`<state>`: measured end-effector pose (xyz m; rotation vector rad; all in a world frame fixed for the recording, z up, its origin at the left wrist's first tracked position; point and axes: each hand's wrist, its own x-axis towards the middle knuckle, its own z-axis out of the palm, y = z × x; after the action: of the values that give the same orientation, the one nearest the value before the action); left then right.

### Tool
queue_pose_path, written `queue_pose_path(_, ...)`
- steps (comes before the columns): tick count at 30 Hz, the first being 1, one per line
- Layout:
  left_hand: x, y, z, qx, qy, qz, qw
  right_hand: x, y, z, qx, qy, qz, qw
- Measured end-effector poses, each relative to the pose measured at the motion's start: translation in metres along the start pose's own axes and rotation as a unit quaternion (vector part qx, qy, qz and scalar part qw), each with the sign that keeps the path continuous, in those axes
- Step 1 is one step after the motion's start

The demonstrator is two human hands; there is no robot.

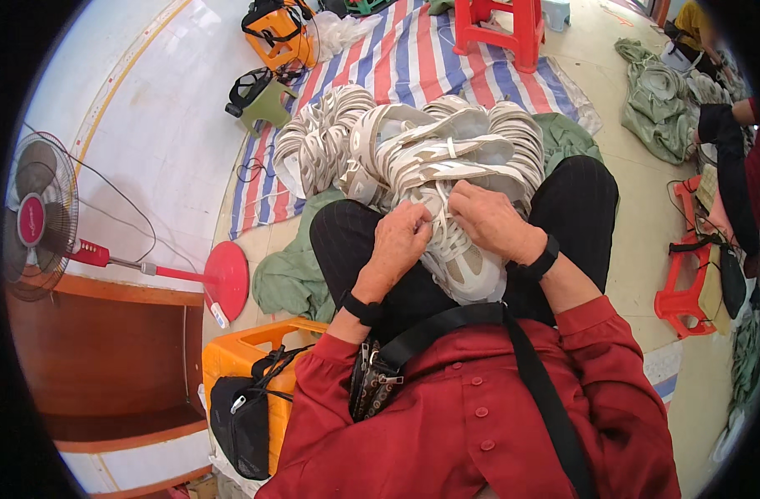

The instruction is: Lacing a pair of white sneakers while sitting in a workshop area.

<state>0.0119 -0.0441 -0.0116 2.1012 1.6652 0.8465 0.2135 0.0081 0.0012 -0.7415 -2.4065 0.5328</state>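
A beige and white shoe upper [477, 274] lies between my knees, its toe pointing toward me. White shoelace [448, 241] runs across its front. My left hand [401, 237] is closed at the left edge of the lacing, fingertips pinched on the lace. On the opposite side my right hand [496, 223] also pinches the lace, thumb and fingers together; the exact strand under the fingertips is hidden. Just beyond both hands rises a stack of similar shoe uppers [446, 151], with a second bundle of uppers [326, 133] to its left.
A striped tarp [405, 58] covers the floor ahead, with a red stool [525, 37] on it. A pedestal fan [32, 220] stands left, an orange stool [239, 353] with a black pouch [240, 424] near my left side. Another person [733, 125] sits far right beside a red stool [683, 291].
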Motion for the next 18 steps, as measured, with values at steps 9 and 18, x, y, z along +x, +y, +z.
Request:
queue_pose_path(9,0.0002,0.0038,0.0019,-0.017,0.022,0.034,0.999,-0.0005,0.0057,0.0056,-0.049,-0.016,0.009,0.999)
queue_pose_path(18,0.0008,0.0030,0.0016,-0.047,0.011,-0.020,0.999,0.0015,-0.0008,-0.0023,0.070,-0.055,0.037,0.995)
